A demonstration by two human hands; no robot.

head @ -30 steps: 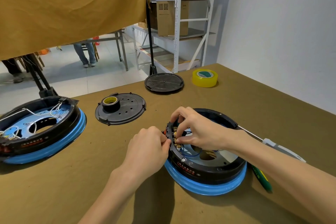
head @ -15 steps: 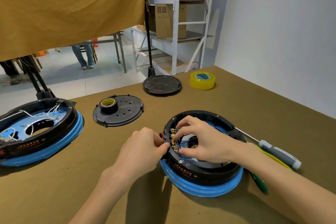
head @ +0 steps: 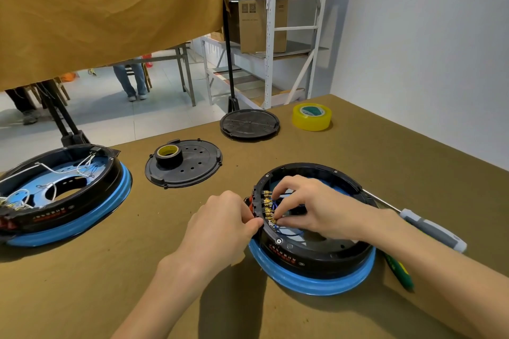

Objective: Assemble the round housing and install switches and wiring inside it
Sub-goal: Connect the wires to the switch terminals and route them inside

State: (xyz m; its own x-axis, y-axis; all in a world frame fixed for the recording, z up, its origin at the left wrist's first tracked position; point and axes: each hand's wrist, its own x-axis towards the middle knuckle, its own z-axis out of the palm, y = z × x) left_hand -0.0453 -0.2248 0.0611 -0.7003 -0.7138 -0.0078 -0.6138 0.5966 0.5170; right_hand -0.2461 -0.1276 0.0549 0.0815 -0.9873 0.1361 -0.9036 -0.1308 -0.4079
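Note:
A round black housing (head: 316,254) with a blue base ring sits on the table in front of me. A row of gold switch terminals (head: 267,208) with blue wires lines its left inner wall. My left hand (head: 220,228) grips the outside of that wall, thumb and fingers curled against the red switches. My right hand (head: 311,206) reaches inside the housing and its fingertips pinch a blue wire at the lowest terminals. A second housing (head: 63,192) with white wires lies at the far left.
A black perforated cover (head: 190,165) carries a roll of black tape (head: 168,154). A smaller black lid (head: 249,124) and a yellow tape roll (head: 311,116) lie at the back. A grey-handled screwdriver (head: 424,224) and a green one (head: 399,272) lie right of the housing.
My right hand has slid down along the terminal row toward the lowest terminals. My left hand stays on the housing wall. The camera has tilted slightly.

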